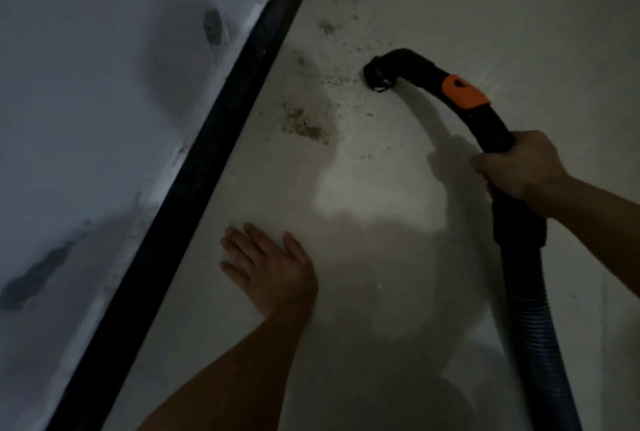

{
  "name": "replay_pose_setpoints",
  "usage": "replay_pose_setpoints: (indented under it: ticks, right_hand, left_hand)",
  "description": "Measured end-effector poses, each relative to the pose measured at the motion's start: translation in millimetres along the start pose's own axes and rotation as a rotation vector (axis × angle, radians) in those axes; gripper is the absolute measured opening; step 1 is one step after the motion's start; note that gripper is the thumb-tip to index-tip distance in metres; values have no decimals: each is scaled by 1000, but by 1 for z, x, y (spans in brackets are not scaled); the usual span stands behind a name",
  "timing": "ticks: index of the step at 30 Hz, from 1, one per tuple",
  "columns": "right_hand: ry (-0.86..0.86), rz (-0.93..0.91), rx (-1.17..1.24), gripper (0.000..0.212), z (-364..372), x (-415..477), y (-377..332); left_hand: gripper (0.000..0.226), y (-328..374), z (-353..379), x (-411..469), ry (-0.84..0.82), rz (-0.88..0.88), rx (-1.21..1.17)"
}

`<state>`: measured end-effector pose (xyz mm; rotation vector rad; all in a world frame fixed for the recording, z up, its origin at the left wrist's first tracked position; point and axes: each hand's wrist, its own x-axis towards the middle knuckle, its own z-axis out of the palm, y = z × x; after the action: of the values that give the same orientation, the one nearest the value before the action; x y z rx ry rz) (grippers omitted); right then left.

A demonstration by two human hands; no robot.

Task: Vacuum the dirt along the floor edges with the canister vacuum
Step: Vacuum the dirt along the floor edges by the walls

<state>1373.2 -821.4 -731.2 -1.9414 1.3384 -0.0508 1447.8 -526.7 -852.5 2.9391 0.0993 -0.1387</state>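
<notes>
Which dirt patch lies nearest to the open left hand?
The big brownish patch near the black baseboard; the others are smaller and farther up.

The black vacuum hose (533, 309) is curving up the frame's right side, its orange collar (464, 93) sitting just behind the bent nozzle (379, 74). Brown dirt (304, 124) is lying scattered at upper centre, between nozzle and black floor edge (194, 188).

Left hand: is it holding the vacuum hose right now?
No, the left hand is open and well apart from the hose; only the right hand grips it.
</notes>
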Motion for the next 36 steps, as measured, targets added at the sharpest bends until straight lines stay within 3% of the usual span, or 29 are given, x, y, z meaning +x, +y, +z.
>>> replay_pose_setpoints:
  ticks: [9,18,20,26,33,36]
  right_hand:
    - [-153,-91,28,20,66,30,-94]
    - [-388,-160,-207,9,60,-21,-99]
    - [-380,-185,-270,10,55,-24,-97]
    - [-128,-115,-267,22,30,13,-107]
    - [-288,-165,-375,11,21,-4,-106]
    - [-206,-161,-408,14,6,1,-102]
  left_hand:
    - [72,2,-1,3,-33,24,15]
    - [69,0,-6,2,-43,30,-45]
    - [69,2,-7,5,-57,19,-61]
    - [69,-1,-4,5,-92,15,-74]
    - [69,-1,-6,4,-105,14,-54]
    - [70,0,-10,6,-150,9,-45]
